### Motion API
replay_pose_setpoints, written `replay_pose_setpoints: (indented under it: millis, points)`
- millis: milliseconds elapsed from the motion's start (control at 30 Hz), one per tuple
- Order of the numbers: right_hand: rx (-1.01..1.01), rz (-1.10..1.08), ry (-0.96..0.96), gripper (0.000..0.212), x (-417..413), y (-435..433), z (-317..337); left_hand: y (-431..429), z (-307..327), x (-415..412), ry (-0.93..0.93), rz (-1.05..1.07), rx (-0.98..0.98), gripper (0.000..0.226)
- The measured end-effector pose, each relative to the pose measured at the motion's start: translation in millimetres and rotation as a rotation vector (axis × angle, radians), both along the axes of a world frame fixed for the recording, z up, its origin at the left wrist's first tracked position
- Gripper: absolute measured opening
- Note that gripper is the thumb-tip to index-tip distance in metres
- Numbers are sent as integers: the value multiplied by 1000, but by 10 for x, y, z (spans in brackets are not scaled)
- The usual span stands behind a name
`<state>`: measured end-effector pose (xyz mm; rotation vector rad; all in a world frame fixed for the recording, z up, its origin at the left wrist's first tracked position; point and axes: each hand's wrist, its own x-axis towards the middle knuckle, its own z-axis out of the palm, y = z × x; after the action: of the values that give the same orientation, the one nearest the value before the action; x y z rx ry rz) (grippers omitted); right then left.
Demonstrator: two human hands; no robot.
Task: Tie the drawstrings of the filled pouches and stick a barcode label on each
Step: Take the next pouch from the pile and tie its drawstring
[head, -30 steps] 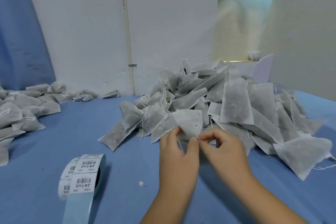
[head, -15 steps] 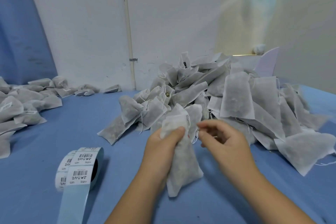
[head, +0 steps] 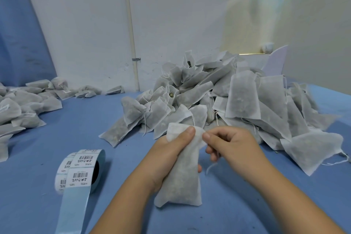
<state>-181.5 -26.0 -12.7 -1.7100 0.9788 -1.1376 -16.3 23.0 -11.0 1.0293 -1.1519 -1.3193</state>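
Filled white pouch (head: 182, 186) upright, drawstring (head: 209, 169) loose at its right — label roll (head: 81, 165) leftward, pouch heap (head: 243, 100) behind

A blue tablecloth (head: 66, 129) lies below a white wall (head: 85, 24) with a thin upright pipe (head: 130, 24); blue curtain (head: 17, 34) at left

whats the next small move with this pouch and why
Probably pull the drawstring tight with the right hand: the left hand grips the pouch upright, its mouth looks ungathered, and the right fingers pinch the string at its top edge.
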Motion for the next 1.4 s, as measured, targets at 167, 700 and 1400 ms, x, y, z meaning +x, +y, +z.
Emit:
replay_pose_setpoints:
  millis: [167, 700, 1400]
  points:
    - [117, 20, 215, 31, -60, -22, -2, 7, 12, 39, -89, 23, 1, 30]
    - [422, 189, -519, 27, -243, -28, 230, -16, -44, 22, -751, -3, -218, 54]
    - [328, 237, -583, 13, -71, 18, 115, -31, 49, -123, -964, 220, -481, 53]
